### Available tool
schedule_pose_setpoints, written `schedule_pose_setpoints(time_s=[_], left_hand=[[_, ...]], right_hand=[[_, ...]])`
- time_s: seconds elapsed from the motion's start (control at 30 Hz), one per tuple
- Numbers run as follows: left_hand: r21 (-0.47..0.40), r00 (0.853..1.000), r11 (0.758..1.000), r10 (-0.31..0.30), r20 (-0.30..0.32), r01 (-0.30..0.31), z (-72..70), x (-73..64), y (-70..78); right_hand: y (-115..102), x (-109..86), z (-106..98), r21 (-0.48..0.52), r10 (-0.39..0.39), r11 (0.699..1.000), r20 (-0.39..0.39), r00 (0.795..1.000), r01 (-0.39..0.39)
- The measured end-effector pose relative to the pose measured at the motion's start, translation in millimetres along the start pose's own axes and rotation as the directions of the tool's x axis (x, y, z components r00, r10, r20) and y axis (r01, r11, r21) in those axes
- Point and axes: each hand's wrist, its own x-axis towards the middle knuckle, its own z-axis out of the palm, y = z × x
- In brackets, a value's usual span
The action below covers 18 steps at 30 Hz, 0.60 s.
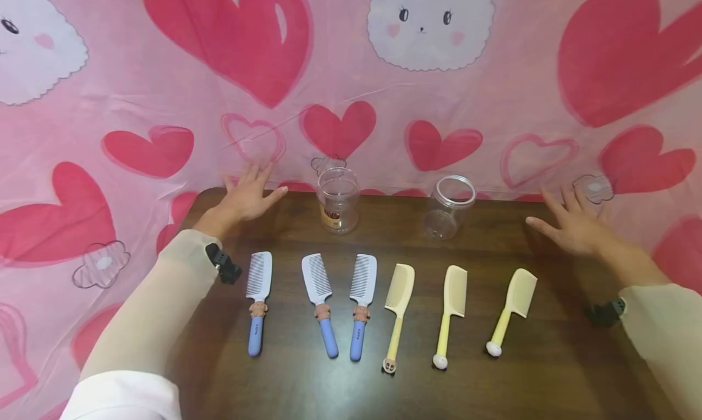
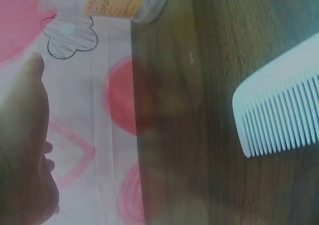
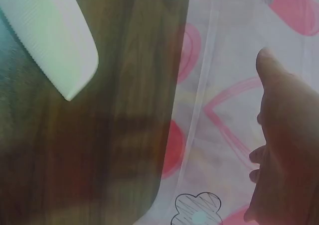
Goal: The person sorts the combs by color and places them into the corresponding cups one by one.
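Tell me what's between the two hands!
In the head view, a labelled clear jar and a second clear jar stand between the left hand and the right hand.

Six combs lie in a row on the brown worktop [image 1: 307, 395], heads toward its back edge: three blue-handled combs [image 1: 318, 283] on the left, three yellow combs [image 1: 446, 316] on the right. Behind the row stand two clear jars, a left jar [image 1: 340, 194] bearing a label and a right jar [image 1: 445, 216]. The person's left grip [image 1: 244, 197] spreads its fingers left of the jars; the right grip [image 1: 578, 225] does likewise on the right. A pink heart-patterned cloth [image 1: 208, 91] hangs behind.
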Motion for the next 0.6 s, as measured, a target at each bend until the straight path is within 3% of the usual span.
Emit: schedule_pose_setpoints(time_s=[0.23, 0.37, 0.5, 0.6], left_hand=[[-0.114, 0.995, 0.990, 0.072, -0.065, -0.079, 8.2, 5.7, 16.2], [-0.178, 0.991, 0.976, 0.110, -0.081, -0.122, 14.6, 9.1, 29.3], [-0.304, 0.987, 0.940, 0.126, -0.103, -0.151, 21.4, 12.0, 44.8], [-0.391, 0.985, 0.906, 0.128, -0.117, -0.164, 26.8, 14.1, 57.3]], right_hand=[[-1, -15.8, 12, 0.000, -0.018, 1.000, 0.009, 1.000, 0.018], [-4, -24.5, 21, 0.089, -0.055, 0.995, 0.045, 0.997, 0.051], [-3, -34.2, 32, 0.224, -0.102, 0.971, 0.098, 0.990, 0.078], [-2, -41.6, 41, 0.286, -0.140, 0.952, 0.094, 0.986, 0.108]])
